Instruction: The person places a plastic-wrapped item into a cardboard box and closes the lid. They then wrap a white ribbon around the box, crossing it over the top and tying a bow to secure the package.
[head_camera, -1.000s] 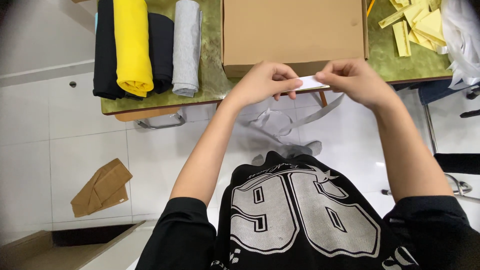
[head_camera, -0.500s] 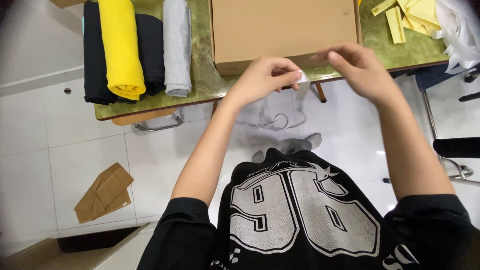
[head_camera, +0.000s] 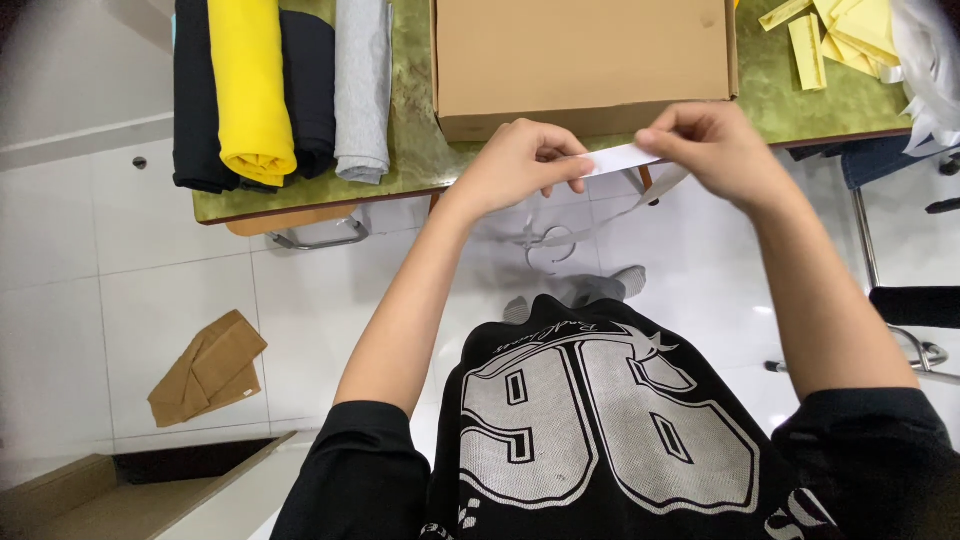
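Holding my left hand (head_camera: 515, 165) and right hand (head_camera: 715, 150) up together, my fingers pinch a thin white paper strip (head_camera: 622, 158) between them.

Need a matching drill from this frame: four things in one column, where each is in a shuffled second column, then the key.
Things:
1. white strip
2. cardboard box
3. yellow folded garment
4. folded brown cardboard piece

Places:
A. on the white floor tiles
B. pinched between left hand and right hand
C. middle of the green table, closed
D. lying on the black folded cloth, table's left end

Pairs: 1-B, 2-C, 3-D, 4-A
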